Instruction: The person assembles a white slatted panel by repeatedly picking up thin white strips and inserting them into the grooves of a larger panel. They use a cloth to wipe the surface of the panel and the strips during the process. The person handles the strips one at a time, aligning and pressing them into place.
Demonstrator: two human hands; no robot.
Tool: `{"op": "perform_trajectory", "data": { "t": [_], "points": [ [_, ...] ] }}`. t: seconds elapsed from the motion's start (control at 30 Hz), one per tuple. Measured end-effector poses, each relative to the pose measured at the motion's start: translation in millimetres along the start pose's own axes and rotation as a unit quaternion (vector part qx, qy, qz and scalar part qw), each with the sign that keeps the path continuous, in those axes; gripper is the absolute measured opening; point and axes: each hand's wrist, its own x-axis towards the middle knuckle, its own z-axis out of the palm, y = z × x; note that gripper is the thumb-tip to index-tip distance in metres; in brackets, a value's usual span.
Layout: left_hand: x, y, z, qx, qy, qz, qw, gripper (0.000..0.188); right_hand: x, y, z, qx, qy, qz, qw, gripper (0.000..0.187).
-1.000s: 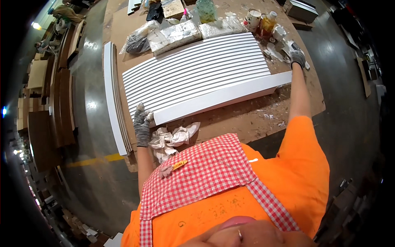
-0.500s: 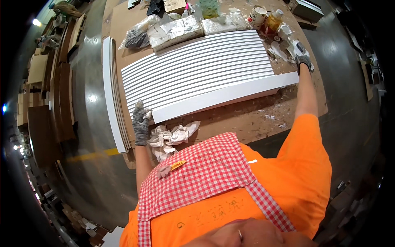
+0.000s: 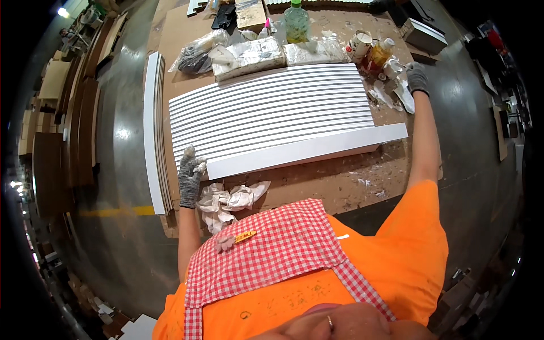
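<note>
My left hand (image 3: 191, 177), in a grey glove with whitened fingertips, rests at the left end of a row of white strips (image 3: 272, 107). Its thumb and forefinger are apart, beside the end of a wider white board (image 3: 306, 151) lying along the near side of the row. Out at the table's right edge is my right hand (image 3: 418, 78), also gloved in grey. Its fingers curl near a small whitish container (image 3: 392, 68) and a white-smeared sheet (image 3: 404, 97); what they grip, if anything, is hidden.
Crumpled white cloth (image 3: 229, 201) lies on the brown table (image 3: 317, 178). Behind the strips are white-smeared blocks (image 3: 249, 59), a bagged dark bundle (image 3: 198, 54), a green bottle (image 3: 297, 25), an amber bottle (image 3: 378, 55) and a can (image 3: 360, 45). Long white boards (image 3: 153, 130) line the left edge.
My right hand has stayed out at the right edge, and the dark object by its fingers no longer shows. The left hand remains by the board's end. The whole view has shifted slightly.
</note>
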Motion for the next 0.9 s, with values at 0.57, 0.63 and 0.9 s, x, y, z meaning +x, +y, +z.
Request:
{"op": "perform_trajectory", "data": {
  "t": [0.57,0.63,0.9],
  "points": [
    [-1,7,5,0.001,0.002,0.013,1.0,0.026,45,-13,4,-0.016,-0.091,0.098,0.991,0.029],
    [-2,0,-1,0.074,-0.011,0.066,0.995,0.036,49,-10,0,-0.022,-0.134,0.058,0.989,0.033],
    [-3,8,0,-0.057,-0.01,-0.043,0.997,0.041,6,-48,-25,-0.09,-0.085,0.048,0.991,0.029]
  ]
}}
